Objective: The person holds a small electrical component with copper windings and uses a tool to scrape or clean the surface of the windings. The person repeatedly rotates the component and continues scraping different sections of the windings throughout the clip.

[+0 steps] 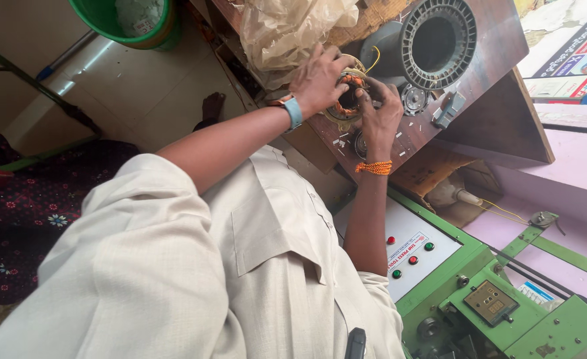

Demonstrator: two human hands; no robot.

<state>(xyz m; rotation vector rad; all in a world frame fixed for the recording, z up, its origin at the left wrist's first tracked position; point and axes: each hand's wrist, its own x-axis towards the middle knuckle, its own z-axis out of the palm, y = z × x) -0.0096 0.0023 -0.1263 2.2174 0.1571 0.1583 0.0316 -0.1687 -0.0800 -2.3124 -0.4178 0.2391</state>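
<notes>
Looking down past a cream shirt, I see both hands meet on a small motor stator (348, 98) with copper-coloured windings, which sits on the dark wooden worktop (486, 60).

Far to the left of that grip, a green bucket (117, 26) stands on the pale floor, and a dark floral cloth (21, 206) lies below it. Just up and left of the grip, crumpled clear plastic sheet (287, 30) rests on the bench.

My left hand (320, 80), with a blue wristband, is curled over the top of the stator, fingers wrapped around its rim and closed on it. My right hand (380, 116), with an orange thread band at the wrist, presses against the stator's right side, fingers bent onto the windings; I take it as gripping the stator too, though the fingertips are partly hidden.

Right of the grip stands a large grey ribbed motor housing (436, 43), and a small bearing-like disc (414, 100) lies just beside the right hand. Well below and to the right, a green machine (506, 299) shows a white panel with red and green buttons.
</notes>
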